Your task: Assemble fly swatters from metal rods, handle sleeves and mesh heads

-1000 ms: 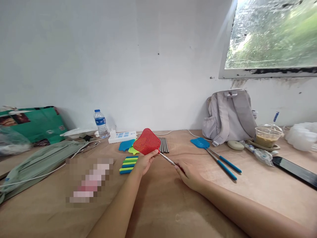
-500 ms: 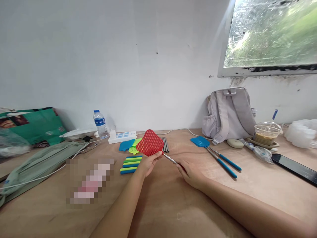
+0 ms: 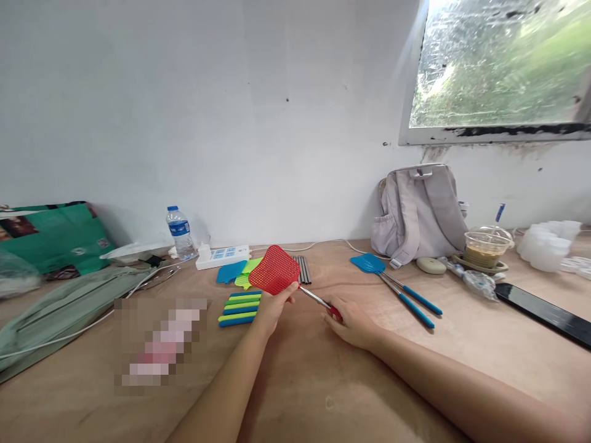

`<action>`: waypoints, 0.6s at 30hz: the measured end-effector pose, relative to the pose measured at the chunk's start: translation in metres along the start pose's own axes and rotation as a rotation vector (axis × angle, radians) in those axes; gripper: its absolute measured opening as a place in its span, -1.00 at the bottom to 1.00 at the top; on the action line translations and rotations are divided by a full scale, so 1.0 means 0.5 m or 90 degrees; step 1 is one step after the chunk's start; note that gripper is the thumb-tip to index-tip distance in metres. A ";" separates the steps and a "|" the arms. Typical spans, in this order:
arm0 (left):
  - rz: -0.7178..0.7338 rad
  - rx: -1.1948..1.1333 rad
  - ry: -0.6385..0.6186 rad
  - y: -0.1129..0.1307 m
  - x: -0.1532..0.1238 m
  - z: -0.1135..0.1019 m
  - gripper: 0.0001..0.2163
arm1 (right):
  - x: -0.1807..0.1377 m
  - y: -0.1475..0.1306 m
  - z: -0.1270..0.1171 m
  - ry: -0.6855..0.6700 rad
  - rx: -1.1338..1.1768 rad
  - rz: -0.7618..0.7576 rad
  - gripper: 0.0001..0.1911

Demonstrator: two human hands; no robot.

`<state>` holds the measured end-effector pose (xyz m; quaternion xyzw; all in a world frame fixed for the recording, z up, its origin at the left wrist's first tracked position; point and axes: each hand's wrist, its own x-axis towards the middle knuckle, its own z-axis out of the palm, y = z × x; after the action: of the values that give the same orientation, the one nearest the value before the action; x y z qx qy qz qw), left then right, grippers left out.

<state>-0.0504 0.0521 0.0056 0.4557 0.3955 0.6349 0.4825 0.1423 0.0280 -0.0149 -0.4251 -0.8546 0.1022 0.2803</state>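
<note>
A red fly swatter point(image 3: 276, 269) is held up at an angle between my two hands, its perforated head to the left. My left hand point(image 3: 273, 307) is closed round the neck, where the head joins the silver rod. At the lower end, my right hand point(image 3: 353, 323) wraps the red handle point(image 3: 334, 312), whose far part is hidden by the palm. Behind the red head lie a loose blue swatter head point(image 3: 229, 271), green heads point(image 3: 243, 280) and several metal rods point(image 3: 305, 269). Several blue and green handles point(image 3: 239, 309) lie left of my left hand.
Two blue fly swatters point(image 3: 410, 303) lie on the right. Behind them stand a grey backpack point(image 3: 415, 215) and a cup with a brown drink point(image 3: 484, 252). A phone point(image 3: 545, 314) is far right. A power strip point(image 3: 222, 256) and water bottle point(image 3: 180, 232) stand along the wall.
The red handle now shows at my right hand, where before only the rod ran into the fingers. My left hand keeps its hold on the neck. The view has turned slightly right.
</note>
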 end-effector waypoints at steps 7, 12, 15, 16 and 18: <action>0.036 0.157 0.017 -0.009 0.006 -0.013 -0.75 | 0.003 0.009 -0.001 0.027 0.060 0.011 -0.84; 0.065 0.123 -0.057 0.000 0.000 -0.014 -0.75 | 0.003 0.002 -0.008 0.046 0.077 0.028 -0.85; 0.079 0.141 -0.075 0.005 -0.001 -0.015 -0.74 | 0.004 0.001 -0.009 0.054 0.080 0.041 -0.86; 0.093 0.161 -0.075 0.006 0.000 -0.017 -0.72 | 0.004 0.002 -0.009 0.056 0.082 0.046 -0.87; 0.135 0.206 -0.061 0.010 0.005 -0.025 -0.69 | 0.004 0.004 -0.009 0.064 0.088 0.059 -0.87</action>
<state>-0.0640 0.0526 0.0072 0.5959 0.4188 0.5880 0.3519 0.1452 0.0303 -0.0111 -0.4488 -0.8096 0.1521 0.3463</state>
